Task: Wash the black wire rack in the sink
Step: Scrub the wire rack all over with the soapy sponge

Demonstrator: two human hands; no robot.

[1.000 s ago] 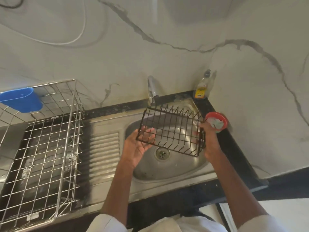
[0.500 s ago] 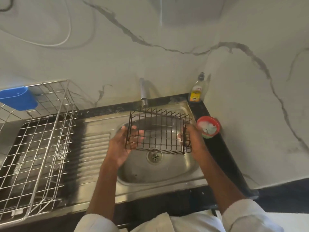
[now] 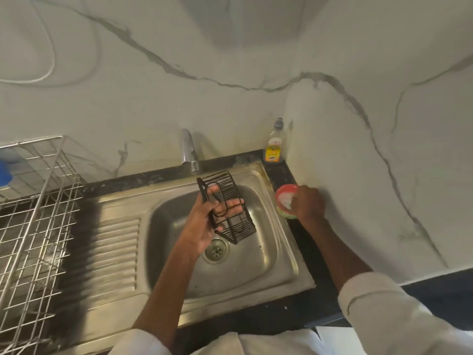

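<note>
The black wire rack [image 3: 230,190] hangs tilted on end over the steel sink [image 3: 271,257], just below the tap [image 3: 189,152]. My left hand [image 3: 204,224] grips it from the left, fingers curled through its wires. My right hand [image 3: 308,203] is off the rack and reaches into the small red tub [image 3: 282,194] on the black counter to the right of the sink; its fingertips are hidden inside the tub, touching the white stuff there. No water runs from the tap.
A dish soap bottle [image 3: 274,144] stands in the back corner behind the red tub. A large steel wire drying basket [image 3: 38,226] sits on the draining board at the left, with a blue holder [image 3: 3,172] on its far rim. Marble wall close behind.
My right hand let go of the rack and moved right into the red tub. My left hand alone now holds the rack, which has turned from lying flat to standing on end.
</note>
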